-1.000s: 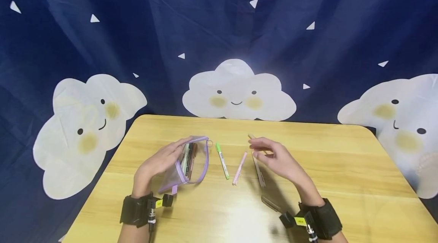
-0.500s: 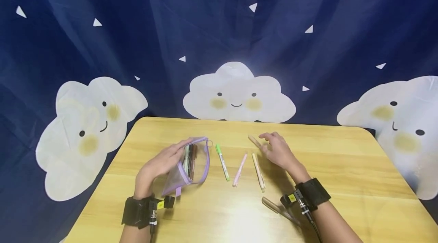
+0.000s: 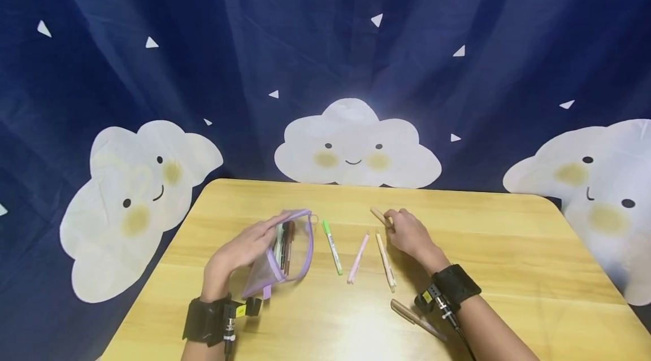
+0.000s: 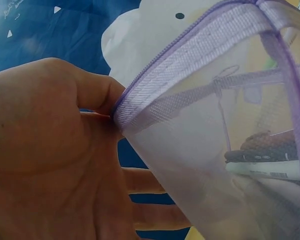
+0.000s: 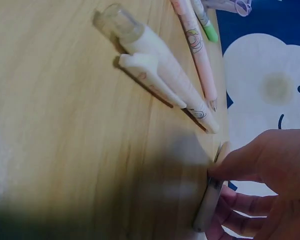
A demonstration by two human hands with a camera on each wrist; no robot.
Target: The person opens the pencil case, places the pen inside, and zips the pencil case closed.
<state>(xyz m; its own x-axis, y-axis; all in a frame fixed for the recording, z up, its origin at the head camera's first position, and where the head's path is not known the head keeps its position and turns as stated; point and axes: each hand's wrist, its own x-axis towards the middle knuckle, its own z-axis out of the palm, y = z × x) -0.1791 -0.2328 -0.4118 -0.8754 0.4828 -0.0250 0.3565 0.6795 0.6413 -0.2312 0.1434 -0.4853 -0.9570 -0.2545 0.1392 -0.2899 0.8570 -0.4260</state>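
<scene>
My left hand (image 3: 243,249) pinches the zipped corner of a see-through purple mesh pencil case (image 4: 180,135), thumb on the near side. Through the mesh, several pens (image 3: 287,245) show lying inside the case, dark, brown and pale green ones among them. Over at the far right of the group, my right hand (image 3: 411,234) pinches a beige pen (image 3: 377,215) between thumb and fingers. That pen lies at or just above the tabletop; part of it is hidden by the fingers in the head view.
Between the hands lie a green-capped marker (image 3: 333,249), a pink pen (image 3: 359,257) and a cream pen (image 3: 385,262) on the wooden table (image 3: 508,270). Nearer me is a brown pen (image 3: 417,318), close to the right wrist's camera. A dark blue curtain (image 3: 325,39) hangs behind.
My right hand has come down from above the cream pen, moved right, and taken hold of the beige pen. The left hand stays at the pencil case.
</scene>
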